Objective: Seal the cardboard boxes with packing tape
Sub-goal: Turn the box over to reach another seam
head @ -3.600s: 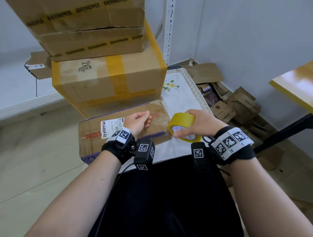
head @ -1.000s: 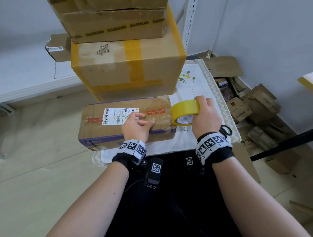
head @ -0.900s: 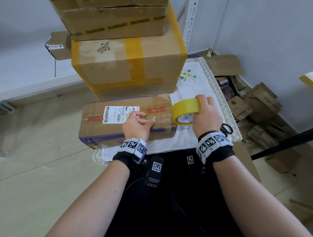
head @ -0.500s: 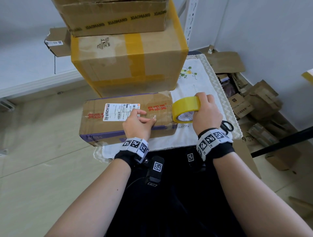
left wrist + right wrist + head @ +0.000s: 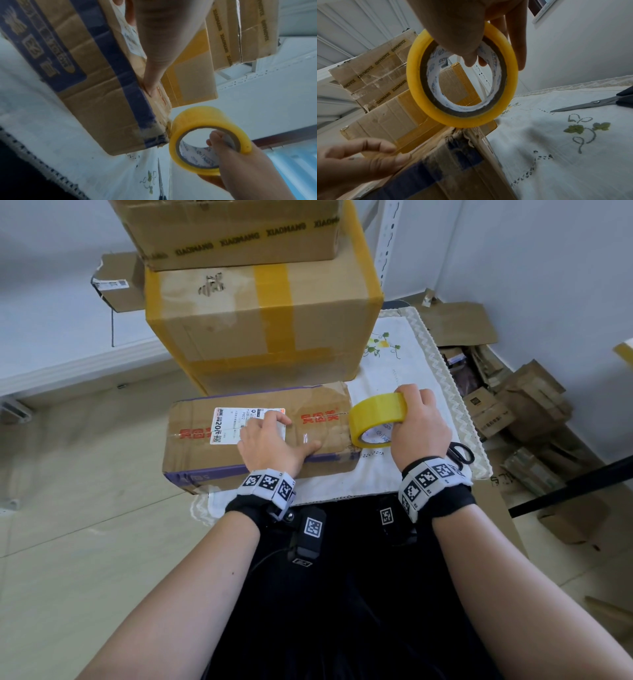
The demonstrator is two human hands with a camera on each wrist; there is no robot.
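A flat cardboard box (image 5: 195, 446) with a white label and red print lies on the white cloth. My left hand (image 5: 270, 443) presses flat on its top, thumb stretched right along the near edge; the left wrist view shows that thumb on the box (image 5: 96, 94). My right hand (image 5: 421, 426) grips the yellow tape roll (image 5: 376, 412), fingers through its core, against the box's torn right end. The right wrist view shows the roll (image 5: 413, 81) touching the box's (image 5: 453, 175) corner. A shiny strip lies on the top between thumb and roll.
Two larger taped boxes (image 5: 219, 330) are stacked right behind the flat one. Scissors (image 5: 460, 455) lie on the embroidered cloth (image 5: 394, 371) just right of my right wrist. Flattened cartons (image 5: 513, 405) are piled on the floor at the right, beside a black bar (image 5: 582, 484).
The roll came from mid-air to the box's right end and has stayed there. My left hand went down onto the box top, and its thumb has stretched right.
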